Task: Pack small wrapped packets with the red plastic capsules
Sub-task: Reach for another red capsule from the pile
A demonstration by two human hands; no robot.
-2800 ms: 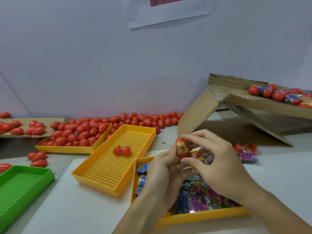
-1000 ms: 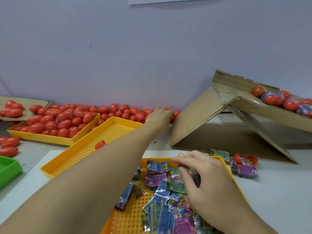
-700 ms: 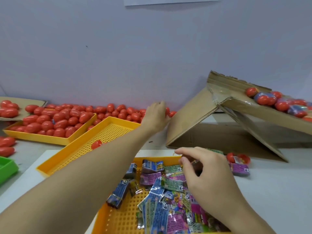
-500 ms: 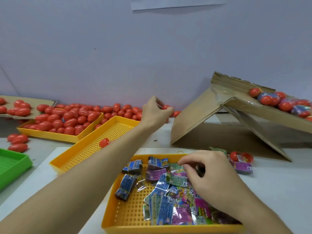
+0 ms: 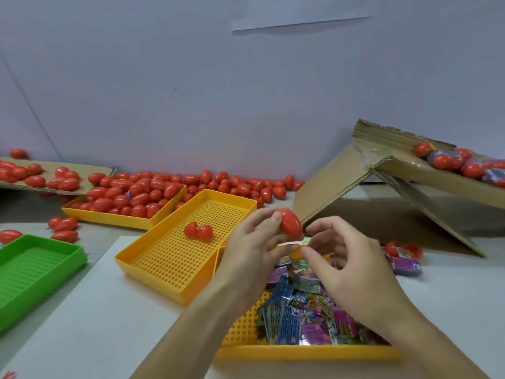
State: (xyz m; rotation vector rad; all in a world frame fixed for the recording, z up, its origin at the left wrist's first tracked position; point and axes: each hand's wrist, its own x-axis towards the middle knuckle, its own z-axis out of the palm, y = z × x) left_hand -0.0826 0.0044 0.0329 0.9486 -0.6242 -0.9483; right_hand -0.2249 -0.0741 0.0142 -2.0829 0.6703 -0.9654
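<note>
Red capsule [image 5: 291,223] pinched in my left hand [image 5: 252,248], fresh from the row by the wall where that hand was reaching half a second ago. My right hand [image 5: 345,265] has left the packets [image 5: 303,302]; its grip is curled, whether on a packet I can't tell. Capsule's long axis tilts down-right, over the tray [image 5: 306,352]. Opening comes next, I reckon.

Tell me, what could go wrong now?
The capsule is pinched only at the left hand's fingertips, above the packet tray, so it might slip and roll away. The right hand seems to pinch a packet loosely; it could drop back. Loose capsules near the wall could get knocked off.
</note>
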